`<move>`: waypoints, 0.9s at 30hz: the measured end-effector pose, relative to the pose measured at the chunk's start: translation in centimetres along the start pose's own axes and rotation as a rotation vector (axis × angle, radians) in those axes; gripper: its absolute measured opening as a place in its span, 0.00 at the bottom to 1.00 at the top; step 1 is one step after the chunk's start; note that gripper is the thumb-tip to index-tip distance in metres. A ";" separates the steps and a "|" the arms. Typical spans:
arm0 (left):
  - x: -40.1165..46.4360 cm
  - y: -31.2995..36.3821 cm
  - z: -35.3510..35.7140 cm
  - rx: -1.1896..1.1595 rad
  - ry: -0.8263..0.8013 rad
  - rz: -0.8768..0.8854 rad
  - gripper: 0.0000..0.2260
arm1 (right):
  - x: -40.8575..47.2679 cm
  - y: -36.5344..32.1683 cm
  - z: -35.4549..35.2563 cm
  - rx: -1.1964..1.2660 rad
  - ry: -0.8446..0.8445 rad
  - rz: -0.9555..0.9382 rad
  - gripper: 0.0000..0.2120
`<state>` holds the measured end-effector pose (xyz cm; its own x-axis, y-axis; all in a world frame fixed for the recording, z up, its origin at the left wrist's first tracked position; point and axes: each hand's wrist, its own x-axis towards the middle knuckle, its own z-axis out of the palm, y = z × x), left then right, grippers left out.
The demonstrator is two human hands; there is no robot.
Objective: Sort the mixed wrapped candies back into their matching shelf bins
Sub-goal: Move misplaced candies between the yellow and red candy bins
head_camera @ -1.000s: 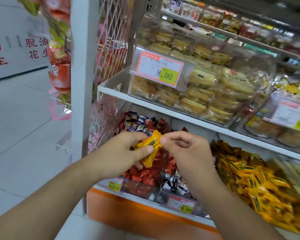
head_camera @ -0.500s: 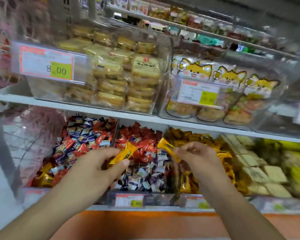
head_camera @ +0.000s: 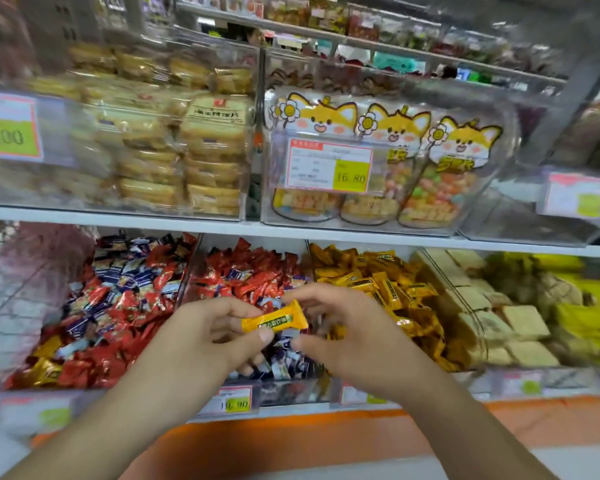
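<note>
Left hand (head_camera: 201,336) pinches a yellow wrapped candy (head_camera: 274,321) above the red-candy bin (head_camera: 246,282). Right hand (head_camera: 352,332), fingers loosely curled, sits just beside the candy's right end. Yellow-candy bin (head_camera: 378,282) adjoins on the right.

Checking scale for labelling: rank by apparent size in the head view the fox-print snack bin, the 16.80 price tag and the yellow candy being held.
1. fox-print snack bin
2. 16.80 price tag
3. yellow candy, smallest though nearest the camera
</note>
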<state>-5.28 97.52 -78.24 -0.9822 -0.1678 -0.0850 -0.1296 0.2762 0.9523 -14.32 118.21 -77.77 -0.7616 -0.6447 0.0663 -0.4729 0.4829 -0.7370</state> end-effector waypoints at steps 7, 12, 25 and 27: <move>-0.8 0.0 0.8 -0.074 0.020 -0.039 0.10 | -0.7 0.1 -0.7 0.069 0.115 -0.002 0.06; -1.1 -0.5 -0.6 0.038 0.050 -0.022 0.09 | 0.2 2.1 -2.6 -0.048 0.494 0.214 0.08; -1.6 -2.1 -7.0 0.584 0.230 0.048 0.14 | 2.4 -0.4 1.0 -0.319 0.405 0.223 0.21; -1.5 -3.2 -9.8 0.649 0.301 0.070 0.17 | 2.9 -1.3 2.3 -0.353 0.365 0.133 0.16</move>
<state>-2.11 87.65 -78.28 -0.9230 -0.3570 0.1440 -0.2142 0.7872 0.5784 -14.86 114.39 -78.19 -0.9002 -0.3462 0.2641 -0.4343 0.7571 -0.4880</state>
